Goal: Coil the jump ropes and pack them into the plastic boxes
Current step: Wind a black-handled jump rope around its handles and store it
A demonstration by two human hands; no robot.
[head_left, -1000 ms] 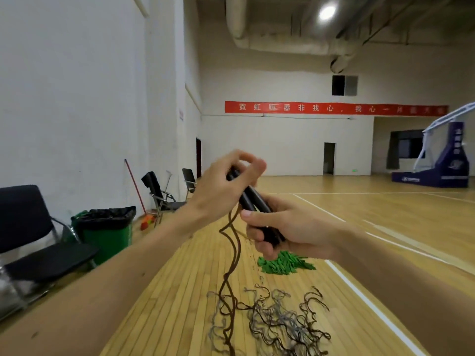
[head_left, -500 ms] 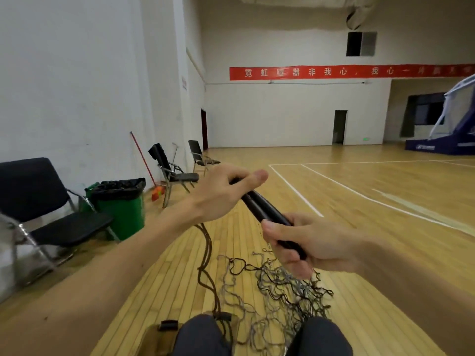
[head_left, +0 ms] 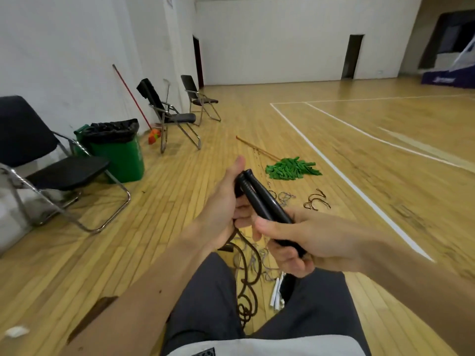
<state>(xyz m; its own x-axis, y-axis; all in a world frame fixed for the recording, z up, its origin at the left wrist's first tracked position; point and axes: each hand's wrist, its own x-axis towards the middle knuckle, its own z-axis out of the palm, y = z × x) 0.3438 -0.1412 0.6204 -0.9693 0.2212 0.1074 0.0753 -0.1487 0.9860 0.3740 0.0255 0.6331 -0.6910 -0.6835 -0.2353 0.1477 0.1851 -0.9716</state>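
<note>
Black jump-rope handles (head_left: pixel 259 199), two smooth tapered sticks with ribbed rings near their rounded tips, are lying side by side and pointing up and away from the person. The left hand (head_left: pixel 221 211) is gripping them near the ribbed end, its fingers (head_left: pixel 243 218) curling underneath and its thumb stretching straight up alongside. The right hand (head_left: pixel 308 242) is wrapping round the lower ends, thumb pressing across the top. A stiff brown cord (head_left: pixel 246 278) is hanging from under the left hand in springy curls, dropping between the person's dark-trousered knees onto the wooden floor (head_left: pixel 180 201).

Thin grey cords (head_left: pixel 257 258) are lying tangled on the floor beneath the hands, and a pair of white handles (head_left: pixel 276 295) is lying beside the right knee. Another kinked brown rope (head_left: pixel 316 201) is resting further out, near a flat green mop head (head_left: pixel 291 168). Along the wall on the left, metal-framed folding chairs (head_left: pixel 64 173) and a green bin (head_left: pixel 120 155) lined with a black bag are bounding the space, while open varnished planks are stretching ahead and to the right.
</note>
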